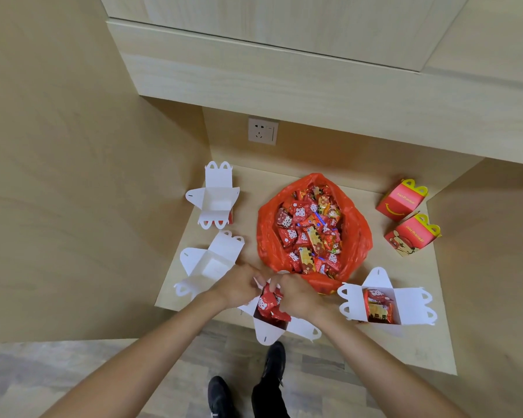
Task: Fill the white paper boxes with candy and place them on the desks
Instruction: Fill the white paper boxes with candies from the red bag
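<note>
An open red plastic bag (266, 230) full of wrapped candy (311, 233) lies in the middle of the desk (420, 336). At the desk's front edge stands an open white paper box (269, 331) holding red candy packets (267, 301). My left hand (239, 285) and my right hand (296, 294) are both over this box, fingers closed on the packets. Another open white box (408, 306) with candy inside sits to the right. Two open white boxes (216, 194) (207, 265) with no candy showing stand on the left.
Two closed red boxes with yellow handles (400, 200) (412, 236) stand at the back right. A wall socket (262, 130) is behind the bag. Wooden panels wall in the desk on the left and right, with a shelf above. My feet show on the floor below.
</note>
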Motion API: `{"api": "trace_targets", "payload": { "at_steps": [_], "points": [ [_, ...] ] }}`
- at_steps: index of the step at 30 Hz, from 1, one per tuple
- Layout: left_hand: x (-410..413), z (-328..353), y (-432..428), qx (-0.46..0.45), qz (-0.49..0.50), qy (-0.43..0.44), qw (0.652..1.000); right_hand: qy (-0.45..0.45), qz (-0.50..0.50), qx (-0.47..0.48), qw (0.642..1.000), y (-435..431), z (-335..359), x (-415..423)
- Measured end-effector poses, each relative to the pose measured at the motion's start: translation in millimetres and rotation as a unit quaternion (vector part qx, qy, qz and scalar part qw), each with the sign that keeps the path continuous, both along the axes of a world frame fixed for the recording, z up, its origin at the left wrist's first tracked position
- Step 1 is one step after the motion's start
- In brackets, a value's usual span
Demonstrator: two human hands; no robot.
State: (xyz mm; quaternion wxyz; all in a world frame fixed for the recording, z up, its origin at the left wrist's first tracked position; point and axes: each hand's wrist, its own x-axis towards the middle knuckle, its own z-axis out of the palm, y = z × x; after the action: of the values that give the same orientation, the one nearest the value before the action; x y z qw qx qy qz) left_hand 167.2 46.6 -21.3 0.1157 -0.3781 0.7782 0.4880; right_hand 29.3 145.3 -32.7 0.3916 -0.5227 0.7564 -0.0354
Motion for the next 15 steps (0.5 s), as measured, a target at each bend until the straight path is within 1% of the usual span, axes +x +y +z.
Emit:
{"api": "trace_targets", "payload": {
  "at_steps": [3, 6, 9, 12, 15],
  "points": [
    [-1, -4, 1, -0.011, 0.005, 0.009, 1.0, 0.016, -0.032, -0.034, 0.999, 1, 4, -3],
    [-8, -2, -2, -0.023, 0.025, 0.051, 0.998, 0.034, -0.083, -0.089, 0.992, -2, 15, -17],
    [-20, -1, -10, -0.067, 0.044, 0.086, 0.993, 0.052, -0.15, -0.125, 0.979, -10, 20, -40],
    [-41, -4, -21, -0.134, 0.05, 0.089, 0.986, 0.04, -0.218, -0.09, 0.971, -17, 16, -70],
    [-69, -7, -32, -0.2, -0.014, 0.089, 0.976, -0.01, -0.274, -0.02, 0.961, -23, 5, -100]
  ]
}}
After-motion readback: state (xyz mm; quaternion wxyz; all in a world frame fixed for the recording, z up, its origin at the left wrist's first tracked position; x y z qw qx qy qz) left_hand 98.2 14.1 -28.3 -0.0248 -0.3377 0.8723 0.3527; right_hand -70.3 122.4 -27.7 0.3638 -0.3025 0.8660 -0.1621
